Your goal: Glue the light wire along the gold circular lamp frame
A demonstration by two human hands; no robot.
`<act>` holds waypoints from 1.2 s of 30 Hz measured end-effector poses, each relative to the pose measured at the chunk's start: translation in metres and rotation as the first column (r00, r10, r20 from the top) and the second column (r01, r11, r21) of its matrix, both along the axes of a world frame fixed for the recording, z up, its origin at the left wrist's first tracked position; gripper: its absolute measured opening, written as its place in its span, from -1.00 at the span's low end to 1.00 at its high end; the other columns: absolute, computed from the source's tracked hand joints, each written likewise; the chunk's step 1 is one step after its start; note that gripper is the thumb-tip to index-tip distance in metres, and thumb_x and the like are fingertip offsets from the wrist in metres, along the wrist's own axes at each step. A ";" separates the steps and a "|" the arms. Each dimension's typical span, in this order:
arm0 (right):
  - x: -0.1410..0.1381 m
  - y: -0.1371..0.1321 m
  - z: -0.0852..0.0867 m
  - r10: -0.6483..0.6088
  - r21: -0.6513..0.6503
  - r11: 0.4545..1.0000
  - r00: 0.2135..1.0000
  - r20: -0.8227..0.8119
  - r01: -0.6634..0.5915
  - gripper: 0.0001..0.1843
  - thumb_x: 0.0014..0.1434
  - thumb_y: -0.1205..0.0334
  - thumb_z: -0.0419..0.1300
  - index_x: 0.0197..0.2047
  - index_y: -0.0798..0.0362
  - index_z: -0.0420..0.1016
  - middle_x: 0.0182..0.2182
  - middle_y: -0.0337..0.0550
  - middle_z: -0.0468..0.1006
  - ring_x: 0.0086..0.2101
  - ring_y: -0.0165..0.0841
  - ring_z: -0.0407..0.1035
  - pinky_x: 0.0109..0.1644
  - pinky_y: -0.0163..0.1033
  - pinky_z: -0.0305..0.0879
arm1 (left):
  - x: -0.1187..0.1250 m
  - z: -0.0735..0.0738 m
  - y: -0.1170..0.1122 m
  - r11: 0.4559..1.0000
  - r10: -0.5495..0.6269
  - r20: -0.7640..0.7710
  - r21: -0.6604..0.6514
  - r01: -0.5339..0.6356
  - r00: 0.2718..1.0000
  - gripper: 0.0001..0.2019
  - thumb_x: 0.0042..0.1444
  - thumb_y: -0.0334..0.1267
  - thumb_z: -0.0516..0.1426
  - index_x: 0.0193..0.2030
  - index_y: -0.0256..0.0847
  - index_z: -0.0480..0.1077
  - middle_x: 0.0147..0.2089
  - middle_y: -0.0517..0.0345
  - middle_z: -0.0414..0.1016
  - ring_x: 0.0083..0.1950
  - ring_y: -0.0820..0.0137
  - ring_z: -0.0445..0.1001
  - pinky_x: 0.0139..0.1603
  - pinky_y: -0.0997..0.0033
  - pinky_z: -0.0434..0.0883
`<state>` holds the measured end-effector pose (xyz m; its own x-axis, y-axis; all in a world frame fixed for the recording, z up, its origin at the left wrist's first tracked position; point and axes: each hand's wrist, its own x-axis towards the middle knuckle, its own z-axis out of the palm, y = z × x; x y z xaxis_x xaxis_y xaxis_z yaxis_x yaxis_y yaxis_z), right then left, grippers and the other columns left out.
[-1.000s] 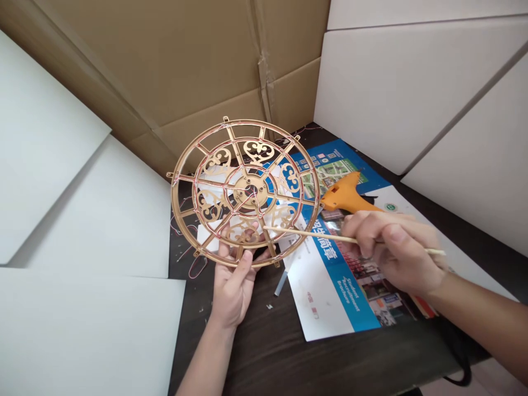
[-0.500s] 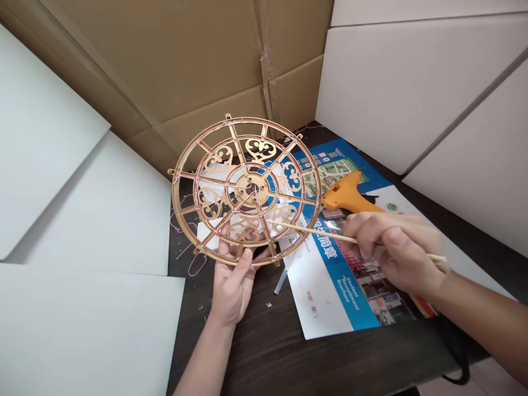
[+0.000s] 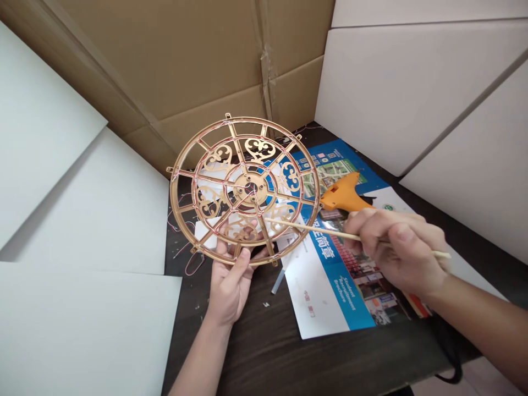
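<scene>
My left hand (image 3: 233, 280) grips the lower rim of a round gold-coloured frame (image 3: 252, 187), thumb in front and fingers behind. Spokes, rings and heart-shaped scrollwork fill the frame, and thin red and white wires run along its rings and spokes. It is tilted up above the table. In my right hand (image 3: 398, 245) is a thin wooden stick (image 3: 322, 231), held in closed fingers. The stick's far tip meets the frame at a lower spoke near the middle; whether it presses on a wire there is too small to tell.
An orange glue gun (image 3: 344, 193) lies on a printed brochure (image 3: 325, 319) behind my right hand. A translucent glue stick (image 3: 278, 281) and white scraps lie on the dark table (image 3: 256, 352). White boards (image 3: 103, 203) stand left and right, brown cardboard (image 3: 198, 60) behind.
Almost nothing differs. The whole view shifts slightly left, and my right hand has turned a little, with the stick's tip still at the same lower spoke.
</scene>
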<state>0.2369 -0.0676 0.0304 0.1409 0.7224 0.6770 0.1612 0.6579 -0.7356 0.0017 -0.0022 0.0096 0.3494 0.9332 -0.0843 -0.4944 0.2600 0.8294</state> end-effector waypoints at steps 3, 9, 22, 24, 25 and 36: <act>0.001 0.000 -0.005 0.008 -0.024 1.000 1.000 0.013 -0.008 -0.60 0.47 0.24 -0.11 -0.38 0.08 0.37 -0.48 -0.14 0.40 -0.44 -0.36 0.33 -0.35 -0.16 0.22 | 0.000 -0.001 0.000 1.000 -0.001 0.009 -0.005 0.001 1.000 -0.23 0.24 -0.39 0.24 0.45 0.36 0.06 0.34 0.15 0.41 0.37 0.25 0.35 0.43 -0.07 0.28; 0.000 -0.002 -0.005 0.054 0.012 0.998 0.998 0.039 -0.054 -0.60 0.48 0.25 -0.09 -0.41 0.10 0.32 -0.51 -0.17 0.34 -0.45 -0.37 0.30 -0.36 -0.16 0.19 | -0.001 -0.002 -0.001 1.000 0.010 0.017 -0.013 -0.009 1.000 -0.19 0.23 -0.40 0.25 0.46 0.38 0.02 0.38 0.17 0.36 0.38 0.24 0.34 0.44 -0.06 0.26; -0.001 0.000 -0.003 0.021 0.022 0.999 0.995 0.094 -0.023 -0.62 0.48 0.23 -0.07 -0.37 0.11 0.33 -0.47 -0.17 0.37 -0.42 -0.40 0.32 -0.35 -0.18 0.21 | -0.001 -0.002 -0.001 1.000 -0.006 0.006 -0.010 0.006 1.000 -0.21 0.21 -0.37 0.27 0.44 0.37 0.07 0.34 0.17 0.41 0.39 0.24 0.32 0.43 -0.08 0.28; -0.001 -0.001 -0.004 0.030 0.038 0.999 0.990 0.135 -0.036 -0.64 0.48 0.26 -0.09 -0.35 0.11 0.34 -0.47 -0.16 0.37 -0.41 -0.40 0.33 -0.35 -0.18 0.23 | -0.001 -0.002 -0.001 1.000 -0.006 0.012 -0.004 0.006 1.000 -0.22 0.22 -0.37 0.27 0.43 0.38 0.08 0.33 0.20 0.42 0.39 0.26 0.32 0.43 -0.04 0.28; -0.001 -0.001 -0.004 0.029 0.055 0.998 0.987 0.155 -0.038 -0.65 0.48 0.28 -0.09 -0.35 0.11 0.33 -0.47 -0.16 0.36 -0.42 -0.40 0.33 -0.35 -0.18 0.24 | -0.001 -0.003 -0.002 1.000 -0.006 0.012 -0.002 0.006 1.000 -0.22 0.22 -0.37 0.28 0.43 0.38 0.08 0.33 0.21 0.42 0.39 0.27 0.32 0.44 -0.03 0.28; -0.005 -0.009 0.003 0.006 0.089 0.996 0.957 0.291 -0.033 -0.65 0.46 0.31 -0.11 -0.38 0.10 0.29 -0.52 -0.18 0.31 -0.45 -0.39 0.29 -0.42 -0.20 0.18 | 0.000 -0.001 -0.003 1.000 0.003 -0.028 -0.011 -0.003 1.000 -0.21 0.16 -0.32 0.33 0.42 0.32 0.12 0.35 0.15 0.39 0.42 0.18 0.29 0.38 -0.05 0.36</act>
